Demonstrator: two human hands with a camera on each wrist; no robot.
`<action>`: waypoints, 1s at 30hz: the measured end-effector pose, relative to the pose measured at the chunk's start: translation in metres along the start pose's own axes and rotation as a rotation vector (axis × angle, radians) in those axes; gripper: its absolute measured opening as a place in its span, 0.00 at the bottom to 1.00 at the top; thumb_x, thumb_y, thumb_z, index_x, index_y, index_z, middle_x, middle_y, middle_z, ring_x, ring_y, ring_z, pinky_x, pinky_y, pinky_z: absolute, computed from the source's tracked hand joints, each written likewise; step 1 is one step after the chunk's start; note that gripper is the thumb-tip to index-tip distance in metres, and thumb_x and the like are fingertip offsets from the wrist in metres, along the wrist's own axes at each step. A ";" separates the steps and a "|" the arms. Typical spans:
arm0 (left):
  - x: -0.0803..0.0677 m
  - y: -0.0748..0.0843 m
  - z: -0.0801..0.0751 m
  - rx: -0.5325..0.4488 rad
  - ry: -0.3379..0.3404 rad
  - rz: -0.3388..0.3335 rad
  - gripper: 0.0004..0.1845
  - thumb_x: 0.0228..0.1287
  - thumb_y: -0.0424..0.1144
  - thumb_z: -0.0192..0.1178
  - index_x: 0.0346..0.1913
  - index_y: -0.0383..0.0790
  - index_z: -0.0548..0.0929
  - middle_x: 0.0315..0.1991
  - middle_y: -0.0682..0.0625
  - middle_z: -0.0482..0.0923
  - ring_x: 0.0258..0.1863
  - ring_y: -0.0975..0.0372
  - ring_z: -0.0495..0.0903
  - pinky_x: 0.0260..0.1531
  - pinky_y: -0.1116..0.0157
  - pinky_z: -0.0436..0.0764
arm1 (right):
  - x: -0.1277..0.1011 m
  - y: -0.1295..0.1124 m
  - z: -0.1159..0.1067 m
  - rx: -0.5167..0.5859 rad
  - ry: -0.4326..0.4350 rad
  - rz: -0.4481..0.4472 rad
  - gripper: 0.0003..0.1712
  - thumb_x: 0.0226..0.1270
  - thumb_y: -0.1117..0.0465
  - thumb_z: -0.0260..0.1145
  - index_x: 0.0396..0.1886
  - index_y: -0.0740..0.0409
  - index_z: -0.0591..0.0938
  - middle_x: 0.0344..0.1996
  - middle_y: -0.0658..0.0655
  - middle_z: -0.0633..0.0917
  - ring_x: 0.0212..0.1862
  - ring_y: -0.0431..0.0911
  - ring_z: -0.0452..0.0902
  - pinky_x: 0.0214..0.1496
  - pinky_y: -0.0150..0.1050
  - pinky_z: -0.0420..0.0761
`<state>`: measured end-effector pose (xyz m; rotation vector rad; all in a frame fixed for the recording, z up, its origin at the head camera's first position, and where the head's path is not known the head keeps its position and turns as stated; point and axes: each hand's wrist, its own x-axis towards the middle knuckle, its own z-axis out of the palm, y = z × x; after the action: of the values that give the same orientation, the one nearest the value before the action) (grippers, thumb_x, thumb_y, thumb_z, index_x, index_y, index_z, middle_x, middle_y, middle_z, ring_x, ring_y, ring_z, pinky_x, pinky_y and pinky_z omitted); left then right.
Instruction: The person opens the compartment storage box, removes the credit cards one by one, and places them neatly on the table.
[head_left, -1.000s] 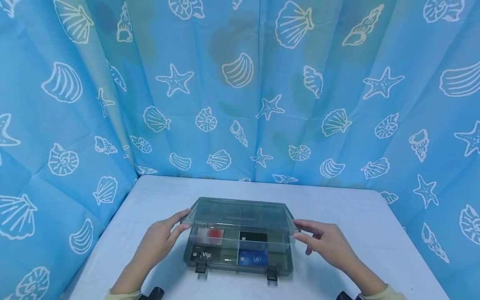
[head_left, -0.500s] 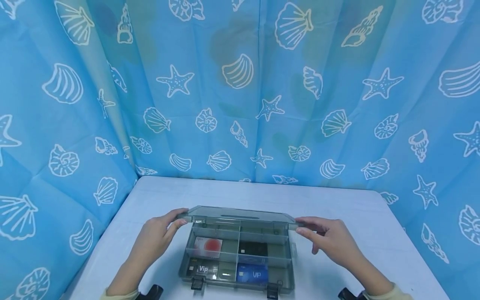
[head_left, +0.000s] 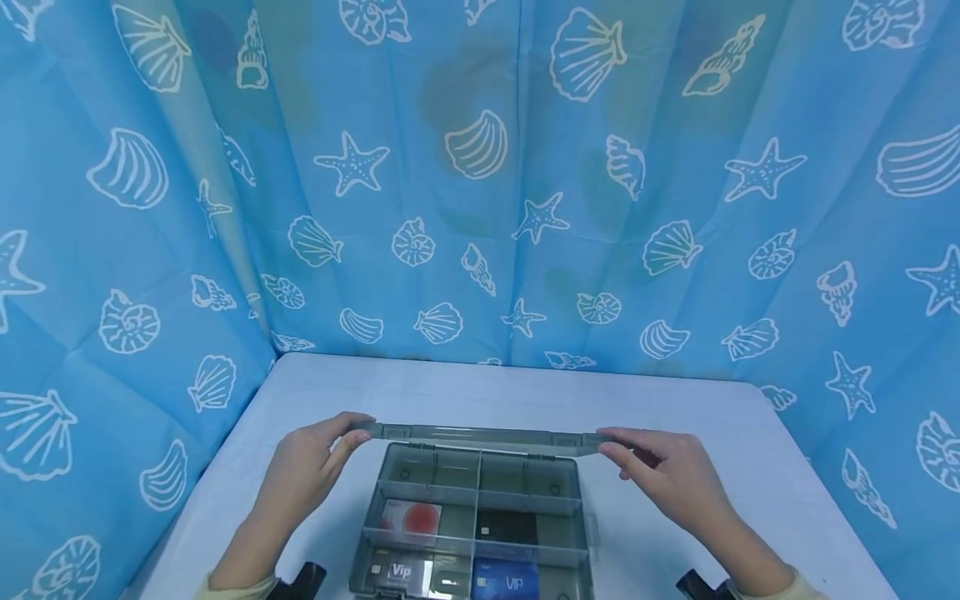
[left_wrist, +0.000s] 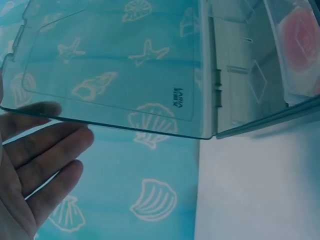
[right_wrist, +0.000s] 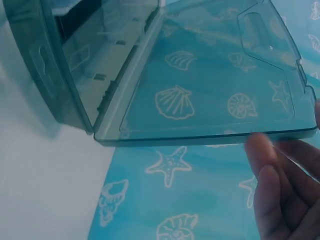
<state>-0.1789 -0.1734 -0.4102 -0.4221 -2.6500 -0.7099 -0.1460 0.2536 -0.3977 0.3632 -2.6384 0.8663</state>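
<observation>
Here the left hand [head_left: 303,467] pinches the left end of the lid [head_left: 480,436] between thumb and fingertips, and the right hand [head_left: 667,475] pinches the right end in the same way. In the left wrist view the fingers [left_wrist: 47,150] lie fairly straight beneath the clear, grey-tinted lid [left_wrist: 110,65]; in the right wrist view the fingertips [right_wrist: 272,170] sit under its edge [right_wrist: 210,75]. The lid is raised well off the box [head_left: 476,517] and shows almost edge-on in the head view, hinged along the far side of the box.

The box is a smoky see-through plastic case with dividers, standing on the tabletop [head_left: 525,392] close to the person. Its far row of compartments shows bare plastic. In the middle row a white card with a red disc [head_left: 408,518] lies on the left and a black card [head_left: 506,525] on the right. In the near row a dark card marked Vip [head_left: 397,572] lies on the left and a blue card marked VIP [head_left: 506,581] on the right, both partly cut off by the frame's lower edge.

The tabletop is pale, whitish and smooth, with a rounded far corner. A blue curtain [head_left: 480,183] printed with white shells and starfish hangs behind it and along both sides, closing in the space.
</observation>
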 end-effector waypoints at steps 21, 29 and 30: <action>0.016 -0.005 0.021 -0.218 0.297 0.217 0.20 0.69 0.25 0.61 0.61 0.44 0.84 0.58 0.48 0.84 0.57 0.53 0.83 0.62 0.79 0.68 | 0.030 0.022 0.022 0.248 0.281 -0.374 0.23 0.57 0.79 0.73 0.51 0.57 0.89 0.47 0.54 0.90 0.51 0.37 0.83 0.57 0.23 0.78; 0.027 -0.009 0.026 -0.166 0.245 0.211 0.28 0.71 0.24 0.59 0.71 0.46 0.76 0.63 0.47 0.80 0.61 0.52 0.81 0.61 0.60 0.77 | 0.037 0.035 0.033 0.173 0.267 -0.328 0.28 0.60 0.78 0.72 0.60 0.55 0.85 0.51 0.54 0.89 0.51 0.42 0.85 0.53 0.22 0.80; 0.029 -0.010 0.027 -0.164 0.242 0.209 0.29 0.71 0.23 0.59 0.72 0.46 0.75 0.63 0.46 0.80 0.60 0.52 0.81 0.60 0.57 0.78 | 0.039 0.037 0.035 0.157 0.266 -0.329 0.30 0.60 0.77 0.72 0.61 0.55 0.84 0.53 0.54 0.88 0.51 0.43 0.85 0.52 0.21 0.80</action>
<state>-0.2158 -0.1620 -0.4243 -0.6067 -2.2911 -0.8546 -0.2020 0.2561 -0.4278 0.6522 -2.1942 0.9388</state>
